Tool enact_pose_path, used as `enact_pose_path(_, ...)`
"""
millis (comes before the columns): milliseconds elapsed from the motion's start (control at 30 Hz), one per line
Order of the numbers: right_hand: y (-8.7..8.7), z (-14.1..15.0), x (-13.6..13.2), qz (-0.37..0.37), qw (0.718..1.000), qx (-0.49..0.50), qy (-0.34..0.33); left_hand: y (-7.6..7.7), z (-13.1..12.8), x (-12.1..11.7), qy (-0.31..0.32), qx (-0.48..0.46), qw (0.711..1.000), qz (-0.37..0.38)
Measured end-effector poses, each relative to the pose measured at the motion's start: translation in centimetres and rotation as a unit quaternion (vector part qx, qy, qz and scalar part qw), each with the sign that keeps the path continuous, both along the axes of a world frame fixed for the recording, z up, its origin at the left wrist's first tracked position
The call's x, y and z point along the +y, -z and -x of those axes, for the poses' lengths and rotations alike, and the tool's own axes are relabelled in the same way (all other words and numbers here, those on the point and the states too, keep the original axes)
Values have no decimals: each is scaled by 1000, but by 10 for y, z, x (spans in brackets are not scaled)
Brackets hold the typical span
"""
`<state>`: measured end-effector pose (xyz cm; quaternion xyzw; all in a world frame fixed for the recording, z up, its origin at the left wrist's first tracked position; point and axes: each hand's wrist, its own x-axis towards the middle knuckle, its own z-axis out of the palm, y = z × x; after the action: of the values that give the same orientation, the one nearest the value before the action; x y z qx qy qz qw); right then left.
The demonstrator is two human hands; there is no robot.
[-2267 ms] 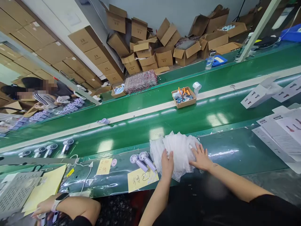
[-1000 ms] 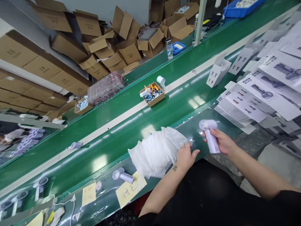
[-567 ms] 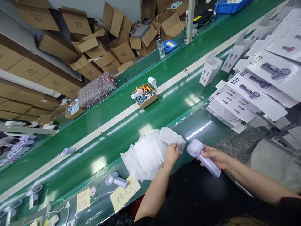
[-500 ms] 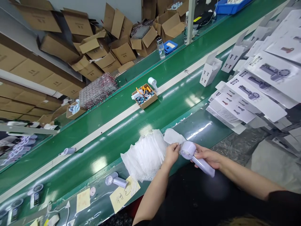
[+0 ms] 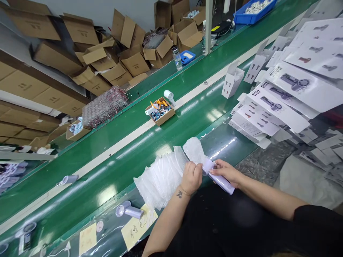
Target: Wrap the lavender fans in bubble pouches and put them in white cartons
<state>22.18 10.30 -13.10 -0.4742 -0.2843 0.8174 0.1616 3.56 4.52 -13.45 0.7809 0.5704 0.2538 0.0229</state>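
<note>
My right hand (image 5: 224,172) is closed around a light purple handheld fan (image 5: 221,181), its handle slanting down to the right. The fan's round head sits at the near end of a white translucent bag (image 5: 193,150); how far it is inside I cannot tell. Beside the head, my left hand (image 5: 192,175) pinches the bag's edge with curled fingers. A fanned-out pile of similar white bags (image 5: 160,178) lies just left of that hand. Another purple fan (image 5: 129,210) rests further left, partly on a yellow paper note (image 5: 139,226) with handwriting.
Many printed white cartons (image 5: 278,103) stand stacked at the right. Across the green conveyor belt (image 5: 125,167) sits a small cardboard box (image 5: 160,112) of parts and orange-handled tools, beside a white fan (image 5: 169,97). Brown cartons (image 5: 134,60) crowd the back.
The fan's head has moved left against the bag's near end, and my left hand has turned over closer to it. The view has shifted slightly.
</note>
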Motion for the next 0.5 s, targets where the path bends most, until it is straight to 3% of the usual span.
enact_pose_path(100, -3, 3, -6, -16, 998, -17, 51, 0, 4, -8, 52, 53, 997, -29)
enact_pose_path(267, -8, 8, -17, -51, 998, -19, 30, -2, -7, -3, -21, -9, 1000, -7)
enact_pose_path(433, -21, 2, -17, 46, 993, 14, 110, 1, 1, -11, 123, 54, 990, -41)
enact_pose_path(500, -23, 1, -17, 73, 986, -7, 151, 5, 2, -19, 105, 53, 993, -10)
